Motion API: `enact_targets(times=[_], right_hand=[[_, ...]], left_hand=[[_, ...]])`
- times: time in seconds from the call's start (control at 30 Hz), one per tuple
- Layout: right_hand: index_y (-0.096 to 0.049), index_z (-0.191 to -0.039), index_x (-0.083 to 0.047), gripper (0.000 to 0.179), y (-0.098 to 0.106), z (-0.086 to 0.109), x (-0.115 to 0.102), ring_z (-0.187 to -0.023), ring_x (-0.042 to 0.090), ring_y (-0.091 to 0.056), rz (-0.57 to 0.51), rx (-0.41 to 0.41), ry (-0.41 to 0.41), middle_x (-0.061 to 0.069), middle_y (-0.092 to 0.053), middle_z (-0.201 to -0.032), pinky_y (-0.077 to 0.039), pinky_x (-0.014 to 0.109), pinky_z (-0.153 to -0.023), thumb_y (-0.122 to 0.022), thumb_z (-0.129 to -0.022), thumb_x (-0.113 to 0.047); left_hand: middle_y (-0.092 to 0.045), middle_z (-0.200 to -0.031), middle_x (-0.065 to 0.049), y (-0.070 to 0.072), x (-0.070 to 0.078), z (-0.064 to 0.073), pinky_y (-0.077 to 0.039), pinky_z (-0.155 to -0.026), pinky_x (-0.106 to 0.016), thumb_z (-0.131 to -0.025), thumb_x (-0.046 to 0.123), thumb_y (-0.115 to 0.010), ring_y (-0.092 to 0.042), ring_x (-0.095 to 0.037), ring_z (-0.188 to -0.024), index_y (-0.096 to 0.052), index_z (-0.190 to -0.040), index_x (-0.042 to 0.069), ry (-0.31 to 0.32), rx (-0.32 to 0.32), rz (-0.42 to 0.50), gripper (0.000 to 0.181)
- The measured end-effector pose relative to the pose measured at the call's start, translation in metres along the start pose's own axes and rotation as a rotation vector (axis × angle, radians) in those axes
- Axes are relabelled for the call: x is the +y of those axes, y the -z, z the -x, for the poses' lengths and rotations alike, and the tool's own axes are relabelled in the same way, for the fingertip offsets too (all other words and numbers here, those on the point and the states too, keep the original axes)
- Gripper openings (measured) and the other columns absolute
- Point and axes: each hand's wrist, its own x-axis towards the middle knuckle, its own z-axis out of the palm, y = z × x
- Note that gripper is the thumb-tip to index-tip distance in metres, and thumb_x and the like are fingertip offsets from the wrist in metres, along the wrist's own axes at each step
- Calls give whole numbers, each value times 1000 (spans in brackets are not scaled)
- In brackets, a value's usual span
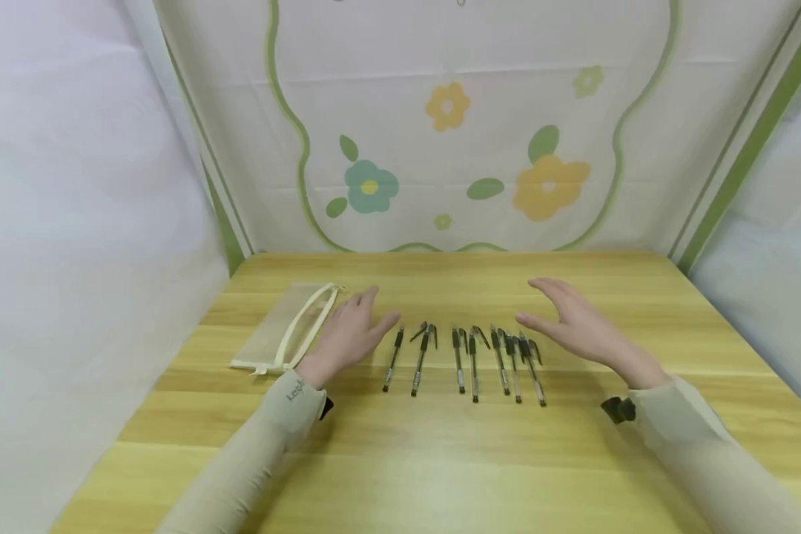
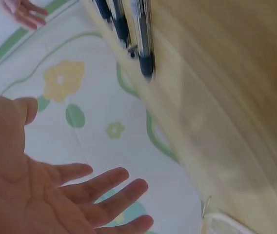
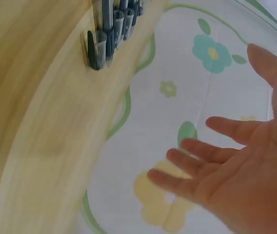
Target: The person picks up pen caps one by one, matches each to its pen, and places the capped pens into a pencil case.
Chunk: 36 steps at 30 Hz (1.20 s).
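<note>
Several black gel pens lie in a loose row on the wooden table, tips pointing away from me. Loose black pen caps rest among the tips. My left hand hovers at the left end of the row, its fingers spread and holding nothing. Beside it lies a pale mesh zipper pouch, partly covered by that hand. Past the row's right end my right hand is held with fingers extended and the palm empty. Both wrist views show bare palms, with pens near the top edge.
The wooden table reaches back to a white cloth printed with flowers. White cloth walls stand on the left and right sides. Black straps show at the wrists.
</note>
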Motion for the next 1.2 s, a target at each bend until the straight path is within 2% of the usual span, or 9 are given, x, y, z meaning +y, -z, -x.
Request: enact_targets(times=[0.2,0.3,0.47,0.53,0.7,0.8,0.87,0.97,1.2], right_hand=[[-43,-146,-6,66,-3,-6,0,-133,37,-38,-118,27,122,16,-41,-148,-35,60,-102,-64,-95,-43],[-49,-141,-4,59,-9,-12,1,-128,33,-44,-176,29,173,14,-47,-143,-41,54,-99,-66,-96,-36],[-54,-135,-2,50,-8,-14,1,-121,35,-51,-231,46,197,14,-53,-137,-44,54,-96,-68,-95,-29],[-57,-134,-5,48,-8,-15,-1,-118,36,-53,-270,30,181,13,-55,-135,-45,52,-95,-69,-95,-30],[-59,-133,-12,49,-16,-22,-3,-112,31,-59,-390,-79,117,13,-56,-132,-52,40,-89,-71,-92,-37],[-60,-133,-14,49,-20,-27,-3,-109,29,-60,-449,-111,87,12,-57,-132,-54,36,-85,-72,-91,-37],[-60,-132,-16,47,-22,-30,-4,-107,27,-62,-473,-117,73,12,-58,-130,-54,38,-85,-72,-91,-37],[-62,-131,-18,45,-24,-37,-7,-104,24,-64,-507,-135,53,11,-59,-129,-54,41,-85,-72,-91,-38],[-63,-129,-20,44,-28,-51,-21,-109,21,-61,-522,-150,88,-1,-63,-123,-52,38,-88,-71,-91,-40]], left_hand=[[-55,-132,-21,-2,6,-4,-50,-91,-48,-98,59,-47,-57,-33,-115,-40,-145,-1,14,-5,176,76],[-60,-126,-18,-2,2,-4,-52,-86,-46,-98,53,-53,-60,-30,-109,-46,-140,-3,30,-27,217,70],[-65,-116,-17,-7,0,-10,-54,-82,-43,-97,46,-61,-64,-27,-98,-52,-134,-8,-14,-76,240,66],[-68,-108,-15,-11,-1,-13,-54,-78,-40,-96,41,-63,-65,-24,-89,-62,-121,-7,-25,-86,256,54],[-61,-75,-4,-19,-9,-14,-48,-58,-28,-92,29,-72,-56,-15,-59,-66,-84,-6,-1,-136,349,36],[-53,-61,3,-23,-12,-16,-41,-47,-24,-87,27,-78,-50,-11,-49,-64,-74,1,16,-177,371,32],[-42,-52,4,-25,-12,-17,-32,-41,-23,-85,27,-80,-39,-10,-44,-53,-62,5,15,-199,362,41],[-34,-47,6,-27,-10,-19,-25,-38,-22,-83,26,-82,-30,-9,-41,-43,-56,14,23,-223,349,49],[-34,-46,7,-29,-5,-19,-23,-38,-21,-80,22,-84,-26,-8,-41,-44,-53,14,49,-271,323,49]])
